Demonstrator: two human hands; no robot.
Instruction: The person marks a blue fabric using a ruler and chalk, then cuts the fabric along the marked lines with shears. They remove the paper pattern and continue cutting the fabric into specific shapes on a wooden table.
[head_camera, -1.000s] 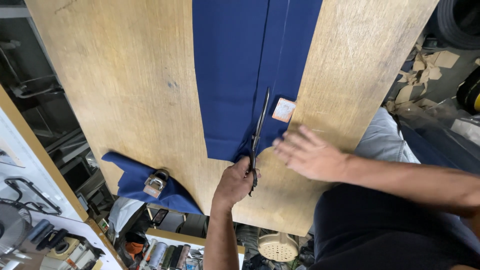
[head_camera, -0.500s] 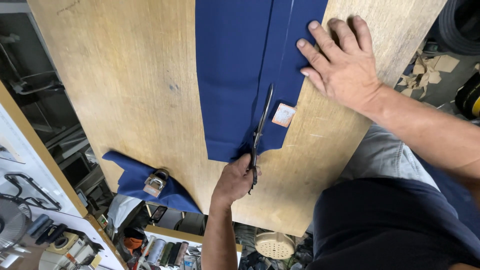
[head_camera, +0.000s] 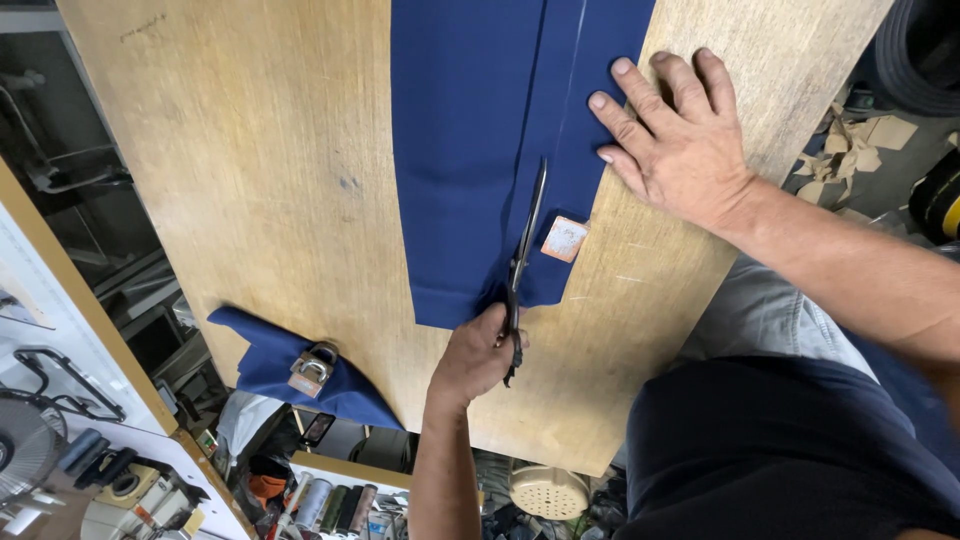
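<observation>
Scene: head view down onto a wooden table (head_camera: 250, 200), workshop clutter around it.
Cloth: long blue fabric (head_camera: 465, 150) lying from 12 o'clock toward the centre, a pale chalk line running along it.
Left hand (head_camera: 475, 355): at 6 o'clock, closed around the scissors (head_camera: 522, 265), blades in the cloth's near end.
Right hand (head_camera: 675, 145): at 2 o'clock, flat and open, pressing the fabric's edge; grips nothing.
Progress: cut appears just begun; most of the line looks uncut.
Nearby: small square tag (head_camera: 565, 239) beside the blades; padlock (head_camera: 312, 367) on folded blue cloth at 8 o'clock.

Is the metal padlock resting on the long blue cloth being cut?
No: the metal padlock sits on a separate folded blue cloth piece at the wooden board's edge.
</observation>
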